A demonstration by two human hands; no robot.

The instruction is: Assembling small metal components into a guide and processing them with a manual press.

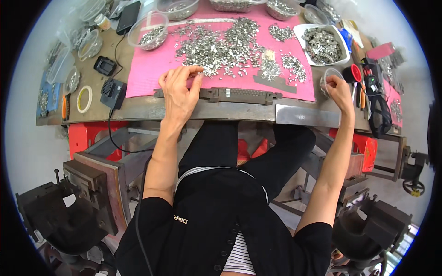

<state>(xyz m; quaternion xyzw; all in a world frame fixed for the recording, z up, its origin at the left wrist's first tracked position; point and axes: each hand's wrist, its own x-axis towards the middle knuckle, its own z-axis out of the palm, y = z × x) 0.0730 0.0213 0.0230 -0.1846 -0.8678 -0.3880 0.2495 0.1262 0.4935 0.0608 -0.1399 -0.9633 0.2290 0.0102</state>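
A pink mat [147, 78] covers the workbench, strewn with several heaps of small silver metal parts [216, 46]. My left hand [178, 89] rests at the mat's near edge, its fingertips pinched together over loose metal parts at the heap's edge. Just right of it lies a long dark metal jig [239, 95] along the bench front. My right hand [340, 91] is raised at the bench's right end and grips a small clear plastic cup [328, 78].
Clear bowls [149, 32] and a white tray [322, 43] of metal parts ring the mat. A black fan unit [113, 92], tape roll [84, 99] and phone [128, 17] lie left. Red-handled tools [368, 80] sit right. Heavy press machines [73, 202] stand below.
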